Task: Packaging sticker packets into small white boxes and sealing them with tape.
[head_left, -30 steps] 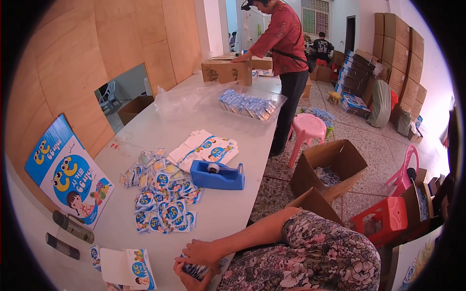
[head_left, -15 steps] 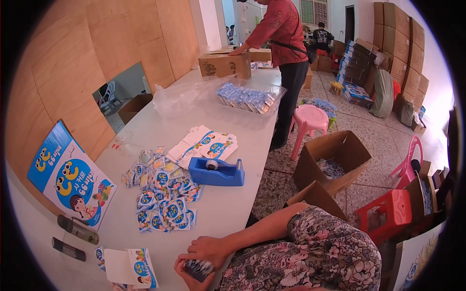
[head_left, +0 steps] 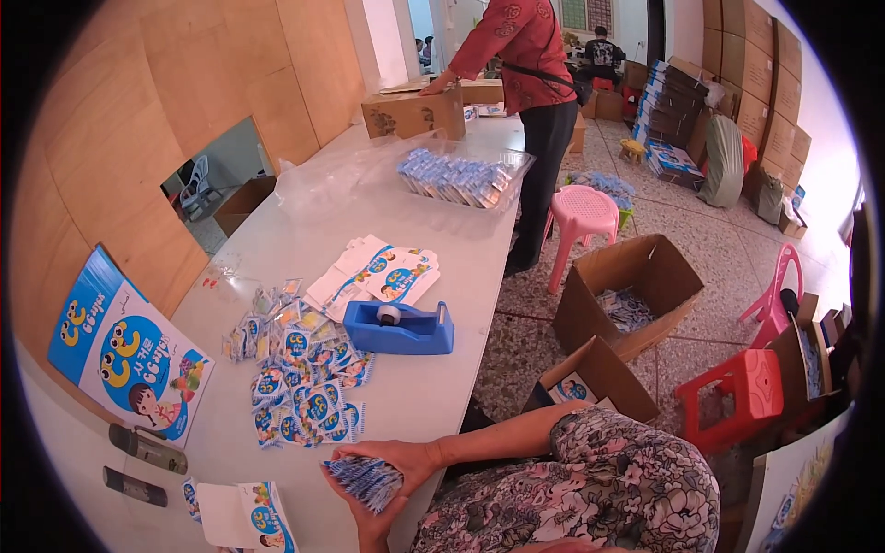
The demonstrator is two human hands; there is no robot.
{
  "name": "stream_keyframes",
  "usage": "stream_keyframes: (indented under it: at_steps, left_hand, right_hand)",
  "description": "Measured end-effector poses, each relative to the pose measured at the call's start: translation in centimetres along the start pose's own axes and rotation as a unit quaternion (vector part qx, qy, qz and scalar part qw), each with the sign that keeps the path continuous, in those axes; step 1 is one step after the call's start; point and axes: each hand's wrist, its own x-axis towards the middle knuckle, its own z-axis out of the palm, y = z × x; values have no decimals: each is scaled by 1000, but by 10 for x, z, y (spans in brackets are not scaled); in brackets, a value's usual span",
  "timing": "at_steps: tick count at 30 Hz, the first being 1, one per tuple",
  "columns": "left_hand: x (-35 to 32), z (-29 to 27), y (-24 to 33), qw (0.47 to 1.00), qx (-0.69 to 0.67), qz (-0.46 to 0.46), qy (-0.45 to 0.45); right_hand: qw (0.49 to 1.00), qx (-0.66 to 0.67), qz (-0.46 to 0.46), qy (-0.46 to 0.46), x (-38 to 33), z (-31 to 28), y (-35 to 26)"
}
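Here's my left hand (head_left: 371,525) and my right hand (head_left: 413,461) clasped around a bundle of blue-and-white packets (head_left: 364,483), right at the table (head_left: 419,392) edge, between the white carton (head_left: 226,516) and my floral clothing (head_left: 590,484)!

The left hand (head_left: 373,524) and right hand (head_left: 417,459) clasp bundled packets (head_left: 367,481) at the table (head_left: 424,396).

Packet bundle (head_left: 369,483): turned since earlier, ribbed edges now uppermost to us. Right hand (head_left: 413,459): shifted from over bundle to its side. Open carton (head_left: 616,370): printed card (head_left: 572,387) inside, newly in our view.
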Motion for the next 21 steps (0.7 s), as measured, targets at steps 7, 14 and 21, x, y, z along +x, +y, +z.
stream_keyframes:
  at_steps: [7, 14, 21]
  left_hand:
    - [0, -4, -21, 999, 6, -8, -33]
    - [5, -3, -26, 999, 4, -15, -45]
    - [1, -7, -30, 998, 6, -31, -57]
  right_hand:
    - [993, 30, 45, -104, -17, -12, 5]
    - [988, 83, 81, -103, -13, -11, -9]
    - [991, 30, 47, -121, -5, -10, -1]
